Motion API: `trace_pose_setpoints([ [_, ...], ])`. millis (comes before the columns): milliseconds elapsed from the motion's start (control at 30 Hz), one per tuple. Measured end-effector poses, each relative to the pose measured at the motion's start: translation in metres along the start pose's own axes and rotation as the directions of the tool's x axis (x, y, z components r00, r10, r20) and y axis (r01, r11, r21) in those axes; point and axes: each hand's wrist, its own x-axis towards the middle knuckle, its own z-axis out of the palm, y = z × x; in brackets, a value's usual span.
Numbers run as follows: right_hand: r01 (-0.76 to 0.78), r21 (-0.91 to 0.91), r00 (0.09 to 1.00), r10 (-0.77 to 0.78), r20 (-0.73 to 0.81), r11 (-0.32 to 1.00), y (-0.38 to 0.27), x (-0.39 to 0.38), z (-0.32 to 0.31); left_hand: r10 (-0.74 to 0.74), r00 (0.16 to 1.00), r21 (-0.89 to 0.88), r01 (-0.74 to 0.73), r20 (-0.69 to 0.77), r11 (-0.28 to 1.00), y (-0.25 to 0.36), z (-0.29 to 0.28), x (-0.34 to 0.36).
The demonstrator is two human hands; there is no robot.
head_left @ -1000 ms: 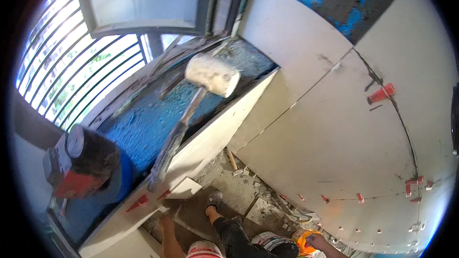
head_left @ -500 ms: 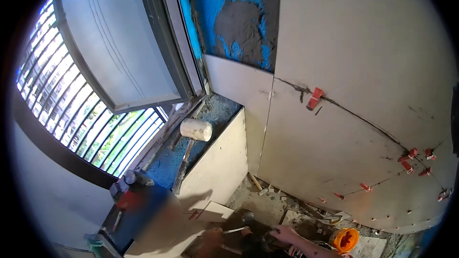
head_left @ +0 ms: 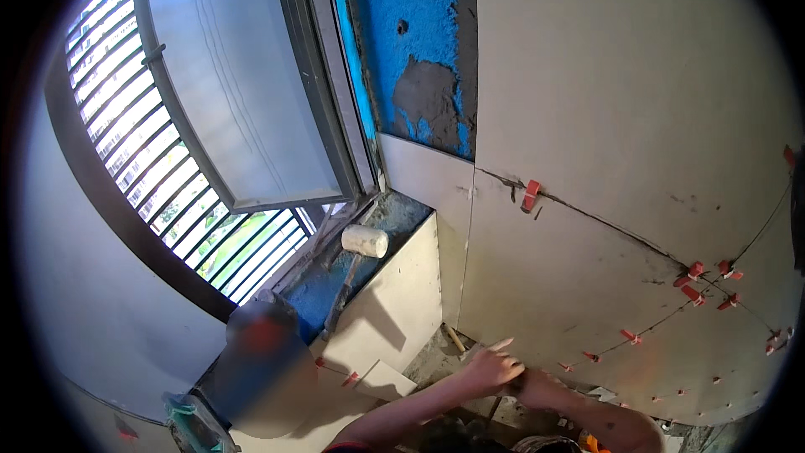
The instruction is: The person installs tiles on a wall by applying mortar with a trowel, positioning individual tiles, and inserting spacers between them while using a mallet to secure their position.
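Note:
Low in the head view, my left hand (head_left: 490, 371) and my right hand (head_left: 537, 388) meet in front of the tiled wall. One finger of the left hand points out toward the tiles; its other fingers are curled. The right hand is closed close beside it. Something dark shows between the two hands, too hidden to name. A thin dark rod (head_left: 495, 408) hangs just below them. A small loose tile piece (head_left: 386, 381) leans left of my left forearm. Up on the blue window ledge (head_left: 314, 289) lies a white-headed mallet (head_left: 365, 242), its handle toward me.
Large beige tiles (head_left: 579, 268) cover the right wall, with red levelling wedges (head_left: 531, 195) in their joints. Blue wall with grey mortar (head_left: 426, 92) shows above. An open window sash (head_left: 243, 75) stands at left before bars. Part of an orange bucket (head_left: 592, 443) shows at the bottom edge.
Both hands have risen and come together; the left moved right and up from beside a thin light-coloured tool. The view has shifted, and the bucket is now mostly hidden.

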Motion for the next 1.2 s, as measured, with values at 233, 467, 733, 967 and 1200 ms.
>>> trace_pose_setpoints([
  [233, -0.320, 0.716, 0.813, 0.568, -0.129, 0.621, 0.031, -0.117, 0.002, -0.597, 0.673, -0.638, 0.236, -0.437, 0.733, 0.014, 0.019, -0.012],
  [467, 0.153, 0.988, 0.554, 0.825, -0.115, 0.035, -0.024, -0.240, 0.028, -0.276, 0.680, -0.733, 0.615, 0.680, -0.291, 0.041, 0.135, -0.118],
  [733, 0.711, 0.656, 0.488, 0.849, -0.201, -0.253, 0.039, -0.224, 0.128, -0.445, 0.870, -0.295, -0.378, 0.212, -0.878, 0.008, 0.027, -0.080],
  [967, 0.378, 0.847, 0.696, 0.718, 0.008, -0.375, 0.046, -0.160, 0.022, -0.811, 0.583, -0.780, -0.484, 0.050, -0.396, -0.043, -0.021, -0.064],
  [1200, 0.618, 0.773, 0.564, 0.766, -0.309, -0.143, 0.035, -0.079, -0.034, -0.824, 0.561, -0.766, -0.493, 0.083, -0.412, -0.111, -0.040, -0.047],
])
